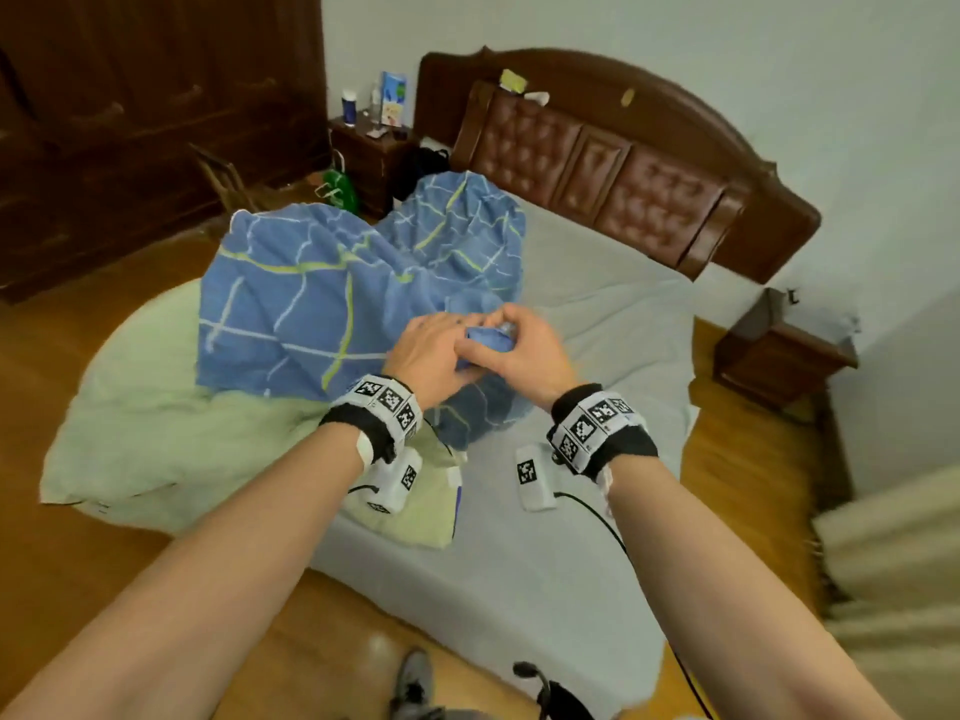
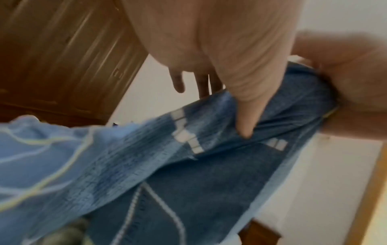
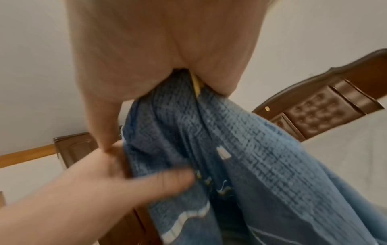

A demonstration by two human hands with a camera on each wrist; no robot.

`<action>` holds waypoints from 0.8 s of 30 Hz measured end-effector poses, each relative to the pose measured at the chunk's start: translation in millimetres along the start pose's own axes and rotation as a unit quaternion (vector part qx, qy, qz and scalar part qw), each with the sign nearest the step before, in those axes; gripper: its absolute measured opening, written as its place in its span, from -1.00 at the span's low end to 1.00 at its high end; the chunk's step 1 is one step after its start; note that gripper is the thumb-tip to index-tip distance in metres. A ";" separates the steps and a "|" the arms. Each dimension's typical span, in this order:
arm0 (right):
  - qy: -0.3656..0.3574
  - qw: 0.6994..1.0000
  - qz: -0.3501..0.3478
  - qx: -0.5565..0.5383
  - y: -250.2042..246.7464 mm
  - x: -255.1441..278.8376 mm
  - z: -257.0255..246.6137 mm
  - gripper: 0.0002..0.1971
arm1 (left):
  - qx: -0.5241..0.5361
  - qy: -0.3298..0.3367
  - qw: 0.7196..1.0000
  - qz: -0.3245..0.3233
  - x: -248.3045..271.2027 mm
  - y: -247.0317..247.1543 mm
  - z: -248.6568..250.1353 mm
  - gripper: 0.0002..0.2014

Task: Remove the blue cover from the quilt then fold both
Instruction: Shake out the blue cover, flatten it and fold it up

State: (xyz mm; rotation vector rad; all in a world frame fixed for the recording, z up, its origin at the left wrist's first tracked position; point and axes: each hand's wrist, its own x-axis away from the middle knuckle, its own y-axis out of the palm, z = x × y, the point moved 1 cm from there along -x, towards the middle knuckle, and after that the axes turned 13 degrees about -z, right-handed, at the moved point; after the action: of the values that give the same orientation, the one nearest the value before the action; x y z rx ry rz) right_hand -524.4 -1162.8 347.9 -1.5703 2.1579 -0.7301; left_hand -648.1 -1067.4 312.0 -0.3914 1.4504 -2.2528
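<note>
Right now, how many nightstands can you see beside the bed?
2. One nightstand stands left of the headboard, with bottles and a box on top. The other nightstand is at the right edge of the bed. Nothing suggests more, though the floor behind the bed is hidden.

Home bedroom: bed [image 1: 597,314], nightstand [image 1: 371,155]

Woven matt cloth cover [image 3: 251,157], glossy wood headboard [image 1: 597,163]
</note>
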 end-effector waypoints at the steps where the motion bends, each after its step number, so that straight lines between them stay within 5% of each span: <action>1: -0.003 1.000 -0.006 0.021 -1.4 9.0 -0.1 -0.63 | 0.035 -0.015 0.999 0.024 0.5 0.7 11.8 -0.61; 4: -0.014 0.992 -0.020 0.124 -13.5 33.2 11.7 -0.50 | -0.011 -0.002 1.000 0.025 8.6 0.3 28.2 -0.84; 9: 0.109 0.948 0.082 0.288 -12.1 44.2 55.2 -0.53 | -0.066 0.052 0.996 0.021 29.5 -12.5 44.7 -0.88; 15: 0.146 0.970 0.144 0.133 -19.4 34.8 99.5 -0.84 | -0.082 -0.015 0.992 0.094 37.2 -37.2 56.0 -0.82; 24: 0.213 0.968 0.120 -0.061 -73.6 23.6 162.5 -0.69 | -0.087 -0.187 0.959 0.193 19.6 -18.9 94.7 -0.78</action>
State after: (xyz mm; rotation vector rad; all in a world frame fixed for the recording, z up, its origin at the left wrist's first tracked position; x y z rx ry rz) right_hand -382.6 -1234.0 263.1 -1.2581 2.6904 -0.9369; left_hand -625.9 -1145.1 368.4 -0.5082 1.3847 -1.6477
